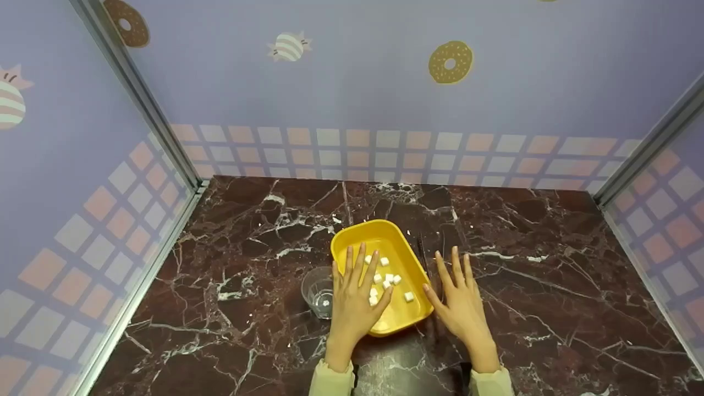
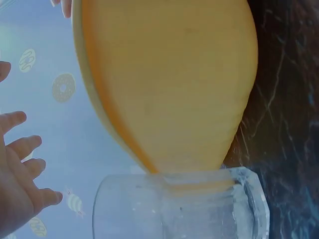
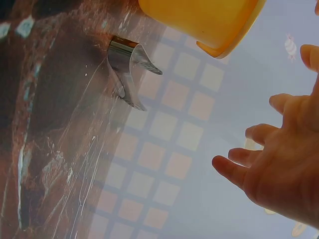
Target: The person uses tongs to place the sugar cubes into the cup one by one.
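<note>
My left hand (image 1: 352,311) hovers over the left side of a yellow rectangular tray (image 1: 410,264), fingers spread and straight, holding nothing. Several small white cubes (image 1: 408,297), like sugar cubes, lie scattered in it; the hand hides part of the inside. Just left of that hand stands a clear glass cup (image 1: 316,286), close against the tray in the left wrist view. Beside the tray's right edge is my right hand (image 1: 462,308), likewise spread and without anything in it. Metal tongs (image 3: 124,64) rest on the table near the tray in the right wrist view.
The dark red marbled table (image 1: 231,264) carries all these things. Purple patterned panels (image 1: 363,99) rise behind it and at both sides, with metal rails (image 1: 148,104) at the corners. Small white crumbs (image 1: 336,220) or specks dot the tabletop.
</note>
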Demonstrator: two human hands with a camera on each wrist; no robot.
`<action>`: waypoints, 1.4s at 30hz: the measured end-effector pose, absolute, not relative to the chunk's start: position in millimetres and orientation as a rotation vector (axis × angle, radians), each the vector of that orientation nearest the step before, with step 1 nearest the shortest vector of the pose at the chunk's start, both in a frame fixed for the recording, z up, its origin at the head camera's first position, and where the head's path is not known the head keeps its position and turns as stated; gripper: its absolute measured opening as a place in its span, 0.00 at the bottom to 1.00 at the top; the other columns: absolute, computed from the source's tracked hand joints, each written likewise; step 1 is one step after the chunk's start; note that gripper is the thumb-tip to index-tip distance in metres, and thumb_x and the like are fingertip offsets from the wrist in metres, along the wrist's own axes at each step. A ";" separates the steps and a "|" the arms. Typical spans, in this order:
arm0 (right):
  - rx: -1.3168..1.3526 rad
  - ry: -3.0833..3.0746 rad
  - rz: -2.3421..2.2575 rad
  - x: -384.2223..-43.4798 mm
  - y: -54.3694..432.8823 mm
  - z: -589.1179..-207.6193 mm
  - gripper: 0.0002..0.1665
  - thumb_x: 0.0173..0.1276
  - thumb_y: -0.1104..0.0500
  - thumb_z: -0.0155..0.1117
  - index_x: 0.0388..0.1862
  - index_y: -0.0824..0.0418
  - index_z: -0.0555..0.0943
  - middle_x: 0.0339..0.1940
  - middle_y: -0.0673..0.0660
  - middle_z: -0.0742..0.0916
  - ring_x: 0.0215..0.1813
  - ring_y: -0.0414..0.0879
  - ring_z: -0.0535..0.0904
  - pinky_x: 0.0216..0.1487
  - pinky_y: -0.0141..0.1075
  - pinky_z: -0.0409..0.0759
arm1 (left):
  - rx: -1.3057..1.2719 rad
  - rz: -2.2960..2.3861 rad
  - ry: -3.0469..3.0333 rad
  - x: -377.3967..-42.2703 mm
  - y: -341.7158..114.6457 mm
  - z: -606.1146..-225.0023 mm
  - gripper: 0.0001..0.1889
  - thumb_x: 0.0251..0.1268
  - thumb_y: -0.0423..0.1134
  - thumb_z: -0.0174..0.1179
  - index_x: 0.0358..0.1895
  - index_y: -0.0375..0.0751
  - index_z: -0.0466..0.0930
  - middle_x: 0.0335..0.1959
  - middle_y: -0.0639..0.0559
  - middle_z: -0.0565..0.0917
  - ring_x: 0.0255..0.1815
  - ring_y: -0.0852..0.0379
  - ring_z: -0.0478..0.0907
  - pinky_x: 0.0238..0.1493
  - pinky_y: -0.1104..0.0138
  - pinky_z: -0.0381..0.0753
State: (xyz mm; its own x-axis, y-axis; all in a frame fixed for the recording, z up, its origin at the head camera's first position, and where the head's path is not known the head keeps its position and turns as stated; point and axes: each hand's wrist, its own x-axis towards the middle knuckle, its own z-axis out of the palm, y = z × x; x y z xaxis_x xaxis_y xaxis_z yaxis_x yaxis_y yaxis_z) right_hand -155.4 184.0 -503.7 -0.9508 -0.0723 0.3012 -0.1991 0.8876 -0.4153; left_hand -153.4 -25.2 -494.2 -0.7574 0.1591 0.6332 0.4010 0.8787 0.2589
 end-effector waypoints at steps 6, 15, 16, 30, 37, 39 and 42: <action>0.189 -2.800 0.658 -156.5 184.2 -504.1 0.38 0.64 0.41 0.50 0.70 0.48 0.53 0.73 0.58 0.50 0.72 0.62 0.42 0.61 0.64 0.58 | -0.378 -0.598 -2.394 -155.9 -36.0 -493.9 0.36 0.54 0.54 0.56 0.67 0.48 0.57 0.69 0.44 0.57 0.70 0.43 0.51 0.69 0.46 0.45; 0.174 -2.812 0.671 -157.3 186.8 -506.0 0.36 0.65 0.42 0.48 0.70 0.46 0.51 0.73 0.58 0.51 0.72 0.61 0.43 0.63 0.62 0.56 | -0.299 -0.718 -2.358 -159.7 -56.6 -496.5 0.36 0.54 0.52 0.56 0.67 0.47 0.56 0.69 0.45 0.56 0.71 0.44 0.49 0.68 0.45 0.45; 0.174 -2.814 0.673 -157.5 187.1 -506.4 0.36 0.66 0.42 0.48 0.70 0.46 0.51 0.73 0.58 0.51 0.72 0.61 0.43 0.63 0.62 0.56 | -0.289 -0.725 -2.357 -160.0 -58.9 -496.7 0.36 0.55 0.52 0.56 0.67 0.48 0.56 0.69 0.46 0.56 0.71 0.44 0.49 0.68 0.45 0.45; 0.163 -2.815 0.704 -159.3 190.5 -507.4 0.35 0.67 0.43 0.46 0.70 0.47 0.52 0.73 0.58 0.51 0.72 0.62 0.43 0.61 0.63 0.57 | -0.226 -0.836 -2.349 -165.0 -85.9 -506.6 0.37 0.51 0.51 0.61 0.66 0.45 0.59 0.68 0.43 0.59 0.68 0.40 0.54 0.65 0.40 0.49; 0.167 -2.810 0.701 -159.6 190.5 -508.5 0.35 0.67 0.44 0.47 0.70 0.48 0.53 0.73 0.59 0.51 0.72 0.62 0.44 0.62 0.62 0.58 | -0.205 -0.857 -2.377 -166.8 -95.9 -514.8 0.40 0.49 0.54 0.62 0.67 0.48 0.57 0.68 0.44 0.58 0.68 0.37 0.54 0.63 0.38 0.49; 0.168 -2.811 0.699 -159.9 190.7 -509.1 0.34 0.67 0.44 0.47 0.70 0.48 0.53 0.73 0.59 0.51 0.72 0.62 0.44 0.62 0.62 0.58 | -0.201 -0.865 -2.398 -166.8 -97.2 -516.7 0.42 0.48 0.56 0.63 0.67 0.48 0.56 0.68 0.44 0.58 0.68 0.38 0.53 0.64 0.38 0.48; 0.168 -2.809 0.710 -160.5 191.0 -509.9 0.34 0.67 0.44 0.46 0.70 0.49 0.54 0.72 0.61 0.52 0.72 0.63 0.44 0.63 0.62 0.57 | -0.191 -0.888 -2.428 -166.8 -99.4 -519.2 0.44 0.45 0.57 0.64 0.67 0.48 0.56 0.69 0.43 0.57 0.69 0.38 0.52 0.64 0.38 0.47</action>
State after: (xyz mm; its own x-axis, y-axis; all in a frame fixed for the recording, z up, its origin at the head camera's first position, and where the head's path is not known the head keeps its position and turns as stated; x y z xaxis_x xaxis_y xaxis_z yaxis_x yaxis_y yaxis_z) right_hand -160.5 191.0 -509.9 -0.9648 -0.0524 0.2577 -0.1686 0.8754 -0.4530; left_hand -166.8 -99.4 -519.2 -0.8430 -0.0505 0.5355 0.3068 0.7726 0.5558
